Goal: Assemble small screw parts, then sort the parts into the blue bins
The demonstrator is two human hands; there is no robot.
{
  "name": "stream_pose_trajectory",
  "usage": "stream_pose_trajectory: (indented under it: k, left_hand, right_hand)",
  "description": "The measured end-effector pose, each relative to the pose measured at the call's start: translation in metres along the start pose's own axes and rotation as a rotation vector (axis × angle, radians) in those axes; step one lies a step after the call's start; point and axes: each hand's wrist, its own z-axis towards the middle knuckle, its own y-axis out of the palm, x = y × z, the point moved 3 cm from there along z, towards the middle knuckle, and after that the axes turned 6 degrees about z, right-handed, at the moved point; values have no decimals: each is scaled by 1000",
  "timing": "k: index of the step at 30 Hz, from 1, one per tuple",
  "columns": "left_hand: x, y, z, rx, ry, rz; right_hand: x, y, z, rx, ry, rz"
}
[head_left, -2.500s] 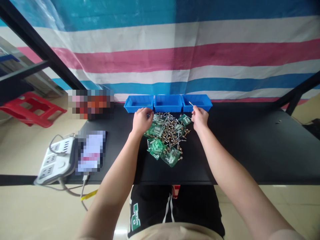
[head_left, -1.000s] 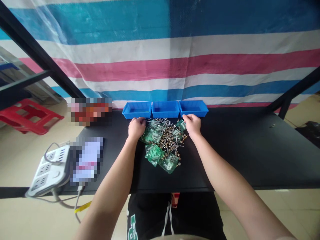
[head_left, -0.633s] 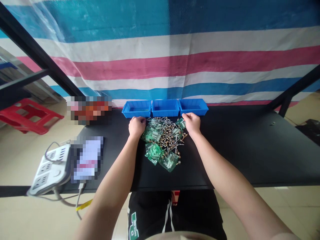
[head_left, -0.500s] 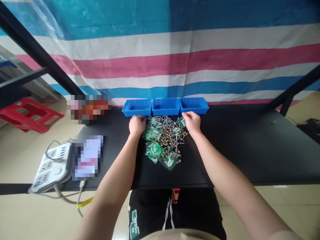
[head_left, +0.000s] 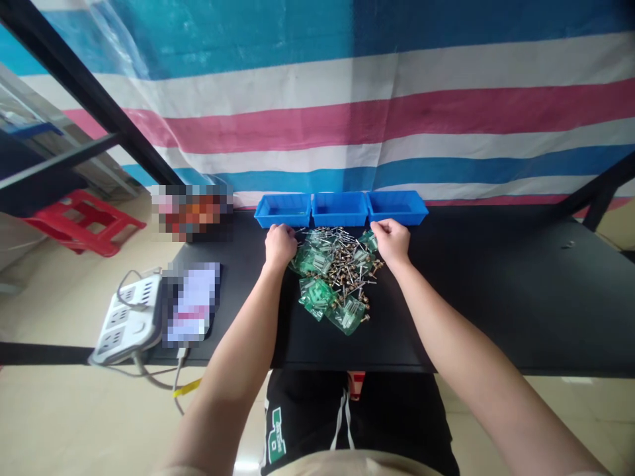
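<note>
A heap of metal screws or rivets lies on the black table, with several green plastic packets around and among it. My left hand is closed at the heap's left back edge, its fingertips mostly hidden; what it grips, if anything, cannot be made out. At the right back edge, my right hand has thumb and finger pinched together at a green packet. Just behind the heap stand three blue bins in a row: left, middle and right.
On the table's left are a white power strip with cables and a blurred flat object. A pixelated orange item sits at the back left. Small bits lie far right. A red stool stands on the floor.
The whole view has shifted, so everything appears slightly further right. Both hands keep nearly the same places beside the heap; my left hand's fingers have turned down a little.
</note>
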Motion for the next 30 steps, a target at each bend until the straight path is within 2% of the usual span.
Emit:
stream_pose_trajectory:
  k: [4,8,14,17,20,25,30]
  left_hand:
    - [4,-12,-7,64,14,20]
    - [18,-19,-16,158,82,21]
    - [46,-17,-29,241,369,-74]
    - [58,-17,-37,248,520,-120]
    - [64,-18,-42,229,600,-133]
    - [65,-17,-43,219,620,-111]
    - [66,-16,-44,203,627,-99]
  right_hand:
    - [-3,0,-2,1,-37,-41]
    - [-8,1,-5,-17,-79,-83]
    - [-28,7,-19,-153,-389,-166]
    - [-40,11,-27,-272,-530,-173]
    - [-47,14,-33,-366,-619,-172]
    - [-49,16,-37,-413,-662,-137]
    - [-48,17,-38,-438,-629,-111]
